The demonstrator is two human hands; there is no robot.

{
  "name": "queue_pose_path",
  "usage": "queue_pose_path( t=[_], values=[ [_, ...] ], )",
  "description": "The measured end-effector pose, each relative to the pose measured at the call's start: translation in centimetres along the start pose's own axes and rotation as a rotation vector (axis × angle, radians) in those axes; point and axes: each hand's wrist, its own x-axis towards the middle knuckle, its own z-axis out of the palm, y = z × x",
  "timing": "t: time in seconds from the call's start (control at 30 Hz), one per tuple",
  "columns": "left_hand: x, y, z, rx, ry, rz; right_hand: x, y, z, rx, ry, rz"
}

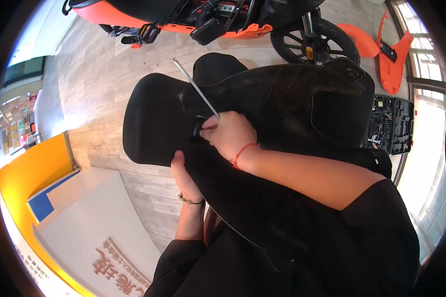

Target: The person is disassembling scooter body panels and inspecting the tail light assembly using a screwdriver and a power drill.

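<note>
A large black molded plastic panel (282, 106) lies across my lap, its rounded left end over the floor. My left hand (186, 180) grips its near edge, thumb on top and the other fingers hidden beneath. Above the panel, my right hand (233, 134) is closed around a screwdriver (197, 89). Its long metal shaft points up and to the left, clear of the surface, while the handle is hidden in my palm. My right thumb and fingertips are at a small dark slot (197, 129) in the panel; whether they pinch something there is hidden.
Beyond the panel stands an orange and black scooter (183, 24) with its frame exposed and a cordless drill (206, 29) resting on it. Orange body parts (394, 64) lie at the far right, near an open black tool case (391, 123). A white and yellow counter (94, 218) is at left.
</note>
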Motion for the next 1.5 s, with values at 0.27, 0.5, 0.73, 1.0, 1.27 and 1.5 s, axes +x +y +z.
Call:
queue_pose_path(
  t=[0.27, 0.5, 0.73, 1.0, 1.27, 1.5],
  values=[
    [0.3, -0.7, 0.0, 0.099, -0.017, 0.044, 0.0, 0.9, -0.8, 0.027, 0.020, -0.025],
    [0.0, -2.0, -0.7, 0.110, -0.008, 0.048, -0.5, 1.5, -1.0, -0.035, 0.063, -0.051],
    [-0.5, -2.2, 0.6, 0.101, 0.057, 0.119, -0.8, 1.9, -1.2, 0.117, -0.005, -0.065],
    [0.6, 0.7, 1.1, -0.099, -0.043, -0.093, -0.4, 1.6, -3.1, 0.128, -0.160, -0.202],
    [1.3, 2.0, 2.6, -0.116, 0.001, -0.059, 1.0, 0.0, -4.0, 0.260, 0.088, -0.233],
    [1.6, 2.7, 2.5, 0.014, 0.132, -0.025, -0.5, 0.4, -2.8, 0.128, 0.004, -0.087]
  ],
)
